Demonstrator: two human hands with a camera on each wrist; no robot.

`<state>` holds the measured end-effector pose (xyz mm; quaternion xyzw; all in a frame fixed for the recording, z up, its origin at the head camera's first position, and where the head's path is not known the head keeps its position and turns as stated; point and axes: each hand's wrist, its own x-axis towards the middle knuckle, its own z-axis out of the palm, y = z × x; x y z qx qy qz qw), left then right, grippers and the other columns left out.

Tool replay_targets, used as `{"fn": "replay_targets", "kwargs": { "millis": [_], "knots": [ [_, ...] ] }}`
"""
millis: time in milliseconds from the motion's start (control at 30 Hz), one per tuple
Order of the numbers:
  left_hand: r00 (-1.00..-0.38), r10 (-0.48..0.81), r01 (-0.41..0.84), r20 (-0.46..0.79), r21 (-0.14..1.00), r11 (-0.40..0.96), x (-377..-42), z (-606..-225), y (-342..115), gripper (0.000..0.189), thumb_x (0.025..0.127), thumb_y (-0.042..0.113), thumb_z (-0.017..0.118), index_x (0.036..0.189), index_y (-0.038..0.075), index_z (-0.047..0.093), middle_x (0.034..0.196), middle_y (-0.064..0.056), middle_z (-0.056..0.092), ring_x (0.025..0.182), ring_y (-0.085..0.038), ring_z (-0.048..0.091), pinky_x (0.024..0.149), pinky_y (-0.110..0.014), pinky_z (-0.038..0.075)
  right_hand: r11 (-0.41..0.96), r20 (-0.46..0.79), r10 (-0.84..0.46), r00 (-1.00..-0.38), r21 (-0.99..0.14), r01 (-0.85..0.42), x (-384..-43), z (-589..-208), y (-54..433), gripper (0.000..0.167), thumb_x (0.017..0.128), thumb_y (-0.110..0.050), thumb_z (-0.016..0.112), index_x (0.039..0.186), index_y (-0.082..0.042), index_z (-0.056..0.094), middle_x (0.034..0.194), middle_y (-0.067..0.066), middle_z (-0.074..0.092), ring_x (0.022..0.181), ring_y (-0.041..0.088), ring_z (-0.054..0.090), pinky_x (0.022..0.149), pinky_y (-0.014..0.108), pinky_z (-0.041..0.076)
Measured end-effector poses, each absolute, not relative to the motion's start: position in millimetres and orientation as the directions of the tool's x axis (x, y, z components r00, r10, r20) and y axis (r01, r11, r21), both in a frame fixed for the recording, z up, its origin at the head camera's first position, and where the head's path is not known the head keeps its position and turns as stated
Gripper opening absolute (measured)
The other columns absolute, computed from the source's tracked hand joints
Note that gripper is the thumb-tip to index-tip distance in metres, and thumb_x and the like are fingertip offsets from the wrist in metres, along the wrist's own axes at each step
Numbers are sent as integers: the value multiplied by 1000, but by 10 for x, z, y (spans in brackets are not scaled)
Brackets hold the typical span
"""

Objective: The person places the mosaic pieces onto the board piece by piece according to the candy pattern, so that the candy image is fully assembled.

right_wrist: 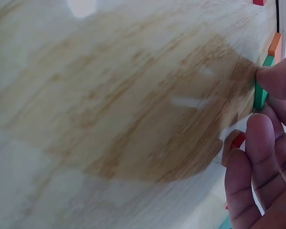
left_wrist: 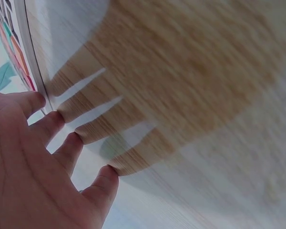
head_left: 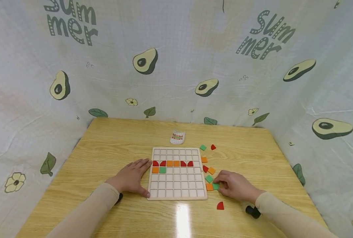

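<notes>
A pale wooden grid board (head_left: 179, 185) lies flat on the table. Along one row sit red quarter-round tiles and orange square tiles (head_left: 173, 163); below them at the left are an orange tile and a green tile (head_left: 163, 170). My left hand (head_left: 132, 175) rests at the board's left edge, fingers spread and thumb near the lower corner; its fingers (left_wrist: 69, 148) touch the tabletop. Right of the board, my right hand (head_left: 234, 185) pinches a green square tile (right_wrist: 261, 86) between thumb and fingers, beside an orange tile (head_left: 209, 187).
Several loose tiles lie along the board's right side, including a green one (head_left: 209, 178) and an orange one (head_left: 211, 170). A red quarter-round tile (head_left: 220, 205) lies nearer me. Behind the board is a small pattern card (head_left: 177, 137). Printed cloth (head_left: 176, 59) hangs around the table.
</notes>
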<state>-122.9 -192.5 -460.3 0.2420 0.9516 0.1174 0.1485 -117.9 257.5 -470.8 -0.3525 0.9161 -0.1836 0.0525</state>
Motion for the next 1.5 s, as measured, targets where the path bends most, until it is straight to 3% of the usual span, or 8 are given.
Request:
{"fn": "replay_targets", "kwargs": {
  "millis": [933, 1133, 1500],
  "knots": [
    [-844, 493, 426, -213, 293, 856, -1233, -4620, -1926, 125, 62, 76, 77, 157, 9, 31, 161, -12, 26, 147, -36, 23, 113, -60, 22, 696, 71, -645, -761, -356, -624, -1325, -4596, 2533, 22, 84, -16, 79, 105, -20, 74, 95, -12, 60, 66, 1, 48, 57, 20, 44],
    [-842, 497, 429, -211, 297, 853, -1240, -4638, -1938, 125, 62, 76, 77, 157, 9, 31, 161, -13, 26, 147, -36, 23, 113, -60, 22, 688, 83, -656, -750, -343, -639, -1542, -4542, 2245, 23, 85, -18, 78, 107, -22, 75, 93, -9, 61, 63, 1, 46, 56, 22, 43],
    [-842, 491, 428, -221, 280, 859, -1226, -4625, -1928, 126, 61, 77, 77, 157, 10, 31, 161, -12, 27, 146, -35, 23, 114, -58, 22, 625, 54, -720, -692, -383, -680, -1838, -4658, 1439, 22, 88, -21, 72, 110, -22, 75, 100, -13, 63, 72, 4, 51, 64, 23, 47]
  ]
}}
